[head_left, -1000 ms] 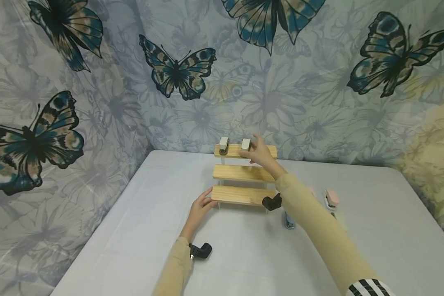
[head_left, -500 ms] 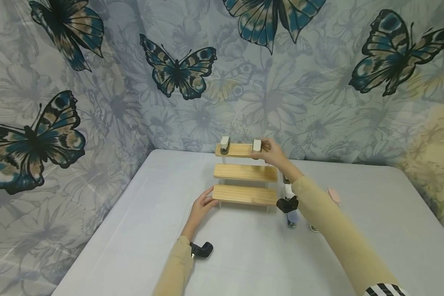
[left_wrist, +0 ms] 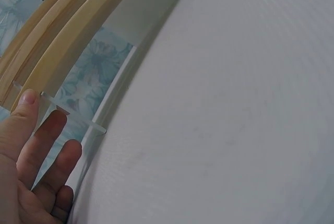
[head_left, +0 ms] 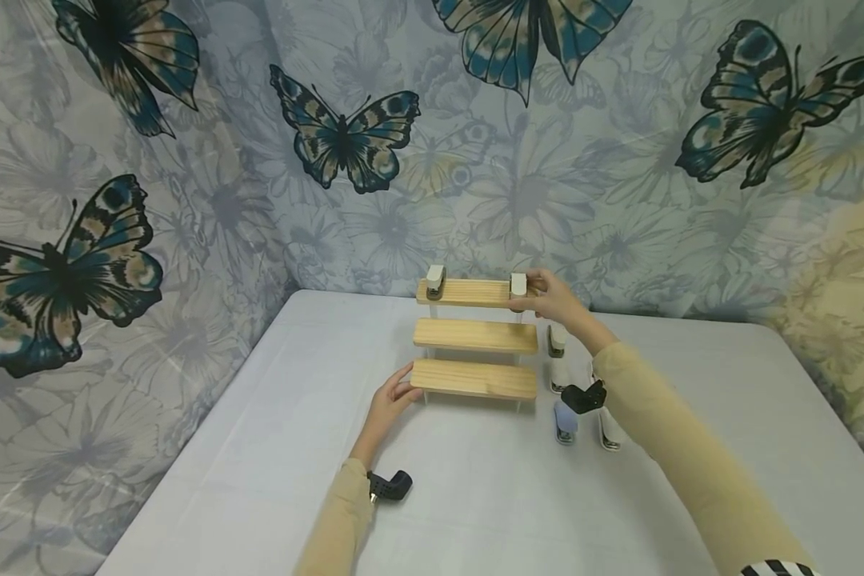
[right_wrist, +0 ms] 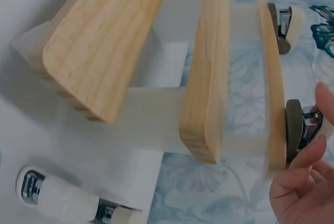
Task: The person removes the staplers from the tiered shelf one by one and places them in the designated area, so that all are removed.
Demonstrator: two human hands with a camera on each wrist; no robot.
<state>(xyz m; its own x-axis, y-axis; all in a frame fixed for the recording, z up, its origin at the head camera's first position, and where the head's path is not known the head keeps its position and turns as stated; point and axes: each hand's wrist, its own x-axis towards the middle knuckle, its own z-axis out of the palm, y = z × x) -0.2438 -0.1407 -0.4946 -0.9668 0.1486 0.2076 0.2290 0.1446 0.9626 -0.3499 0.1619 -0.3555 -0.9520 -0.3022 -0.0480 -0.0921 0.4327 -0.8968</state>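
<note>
A three-tier wooden display shelf (head_left: 475, 378) with clear side supports stands on the white table. My left hand (head_left: 390, 406) holds its lower left end, the thumb on the wooden edge and the fingers beside the clear support (left_wrist: 73, 112) in the left wrist view. On the top tier, at its right end, sits a small white-topped stapler (head_left: 518, 286) with a dark olive base (right_wrist: 294, 130). My right hand (head_left: 558, 304) pinches this stapler between thumb and fingers. A matching stapler (head_left: 435, 282) sits at the top tier's left end.
Right of the shelf, more staplers lie on the table: a cream one (head_left: 557, 339), a white one (head_left: 558, 374), a blue one (head_left: 565, 421) and another white one (head_left: 610, 432). Butterfly-print fabric (head_left: 518, 200) hangs close behind the shelf.
My right hand has moved the stapler rightward along the top tier, from near its middle to its right end. The left hand has stayed at the shelf.
</note>
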